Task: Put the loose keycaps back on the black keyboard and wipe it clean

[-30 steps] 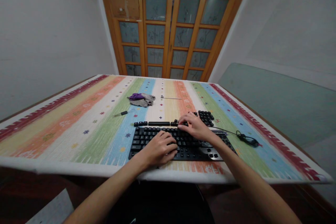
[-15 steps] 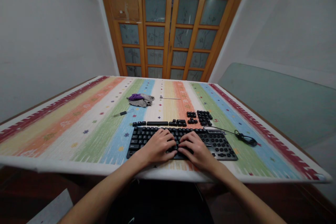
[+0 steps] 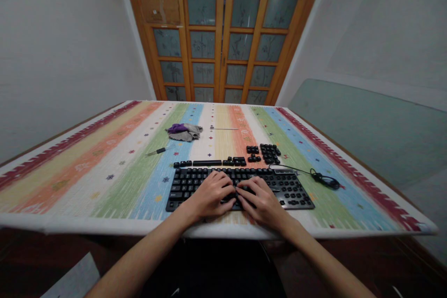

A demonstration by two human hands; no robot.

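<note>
A black keyboard (image 3: 300, 198) lies near the table's front edge. Letter and number keys fill its left and middle; on its right end, the number-pad positions show bare sockets. My left hand (image 3: 214, 193) rests over the middle keys, fingers bent forward and thumb apart from them. Close beside it, my right hand (image 3: 260, 200) also lies on the keyboard, its fingers slightly spread and their tips almost meeting the left fingertips. The keys under both hands are hidden. Behind the keyboard sit loose keycaps (image 3: 270, 152), with a long space bar (image 3: 207, 163) among them.
A purple and grey cloth (image 3: 185, 132) lies farther back. Left of centre is a small wire-ended tool with a black grip (image 3: 161, 150). A thin rod (image 3: 225, 128) lies beyond. The coiled cable (image 3: 326, 180) rests at right on the striped tablecloth (image 3: 115, 186).
The whole view has shifted slightly, so things appear a little farther left and higher. Both hands keep nearly the same place and pose on the keyboard.
</note>
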